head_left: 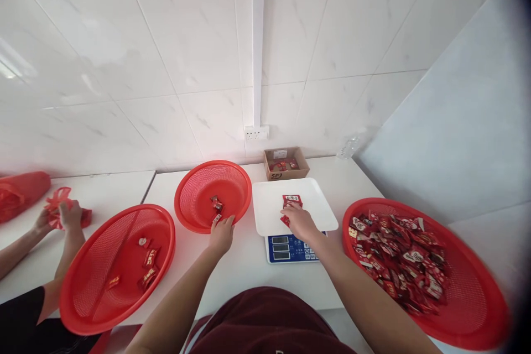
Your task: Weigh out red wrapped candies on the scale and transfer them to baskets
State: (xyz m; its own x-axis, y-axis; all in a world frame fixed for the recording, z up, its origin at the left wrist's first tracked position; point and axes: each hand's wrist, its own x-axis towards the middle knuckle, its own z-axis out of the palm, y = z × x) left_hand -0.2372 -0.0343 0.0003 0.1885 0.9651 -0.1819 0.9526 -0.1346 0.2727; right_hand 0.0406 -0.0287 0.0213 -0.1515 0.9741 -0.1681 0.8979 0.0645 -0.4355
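My left hand (222,235) reaches over the near rim of a red mesh basket (186,191), its fingers closed on a small wrapped packet (217,219). A few more small dark-red packets (215,203) lie just beyond it in the same basket. On the white tray (265,215) of a weighing scale (281,249), my right hand (302,223) has its fingers curled over several red snack packets (292,198). The fingers partly cover these packets.
At right stands a large red basket (477,298) heaped with red packets (406,260). Another red basket (74,293) at left holds several packets. Behind the scale are a cardboard box (287,175) and a clear plastic container (349,147). A co-worker's hands (71,214) hold a red bag (57,202).
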